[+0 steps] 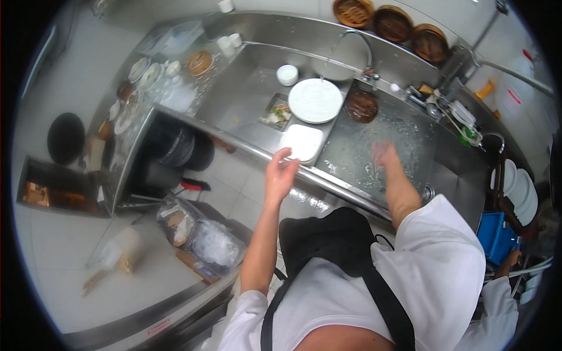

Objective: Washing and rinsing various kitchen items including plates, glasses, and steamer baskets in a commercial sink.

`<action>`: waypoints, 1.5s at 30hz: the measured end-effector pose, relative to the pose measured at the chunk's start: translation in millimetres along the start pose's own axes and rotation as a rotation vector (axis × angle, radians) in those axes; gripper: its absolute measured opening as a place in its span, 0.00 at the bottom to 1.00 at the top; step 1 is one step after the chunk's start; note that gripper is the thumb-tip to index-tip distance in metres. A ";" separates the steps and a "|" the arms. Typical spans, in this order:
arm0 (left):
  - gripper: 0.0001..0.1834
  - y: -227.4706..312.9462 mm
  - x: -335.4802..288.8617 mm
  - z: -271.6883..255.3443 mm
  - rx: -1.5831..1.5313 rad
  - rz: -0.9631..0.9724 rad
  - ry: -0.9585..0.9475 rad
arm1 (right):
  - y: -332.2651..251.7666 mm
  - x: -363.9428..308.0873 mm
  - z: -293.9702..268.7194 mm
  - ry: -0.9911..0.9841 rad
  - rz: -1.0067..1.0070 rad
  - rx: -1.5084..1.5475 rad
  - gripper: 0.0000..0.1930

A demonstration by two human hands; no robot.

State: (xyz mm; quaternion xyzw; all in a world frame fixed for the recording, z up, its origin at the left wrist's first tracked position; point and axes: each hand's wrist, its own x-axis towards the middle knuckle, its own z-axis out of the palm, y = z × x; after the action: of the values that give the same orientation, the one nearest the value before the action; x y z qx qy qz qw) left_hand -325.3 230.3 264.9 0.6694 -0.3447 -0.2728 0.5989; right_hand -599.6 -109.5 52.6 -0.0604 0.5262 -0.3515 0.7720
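Observation:
My left hand (281, 175) is raised at the sink's front rim, thumb and fingers apart, holding nothing. Just beyond it sits a stack of white square plates (302, 142). My right hand (384, 153) is at the water of the filled basin (345, 149); its fingers are smeared by motion. In that basin's far left corner lies a round brown object (362, 106), perhaps a steamer basket. White round plates (315, 100) are stacked under the running faucet (369, 64). Small white bowls (287, 75) stand behind them, and food scraps (280, 112) lie in a square drain.
Bamboo steamers (393, 24) line the back ledge. Used dishes (152, 76) crowd the left counter above a black bin (196, 149). White plates (518, 187) stand in a rack at right, near a blue crate (494, 237) and another person's hand (514, 257).

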 end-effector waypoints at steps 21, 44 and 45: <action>0.22 -128.3 252.0 -169.2 0.265 -0.430 -0.325 | 182.0 184.6 253.9 0.308 -0.133 -0.304 0.26; 0.27 -20.8 370.1 112.8 -0.166 -0.112 -0.871 | 64.3 -5.9 182.5 0.732 -0.908 -0.518 0.21; 0.27 -12.0 351.5 140.1 -0.179 -0.089 -0.906 | 68.8 0.3 146.8 0.522 -0.785 -0.211 0.22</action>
State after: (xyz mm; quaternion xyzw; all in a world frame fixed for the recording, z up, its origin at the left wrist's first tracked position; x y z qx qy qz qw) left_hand -217.1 -132.2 251.1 0.4425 -0.5178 -0.5918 0.4311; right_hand -441.0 -99.0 84.9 -0.2421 0.6725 -0.5644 0.4130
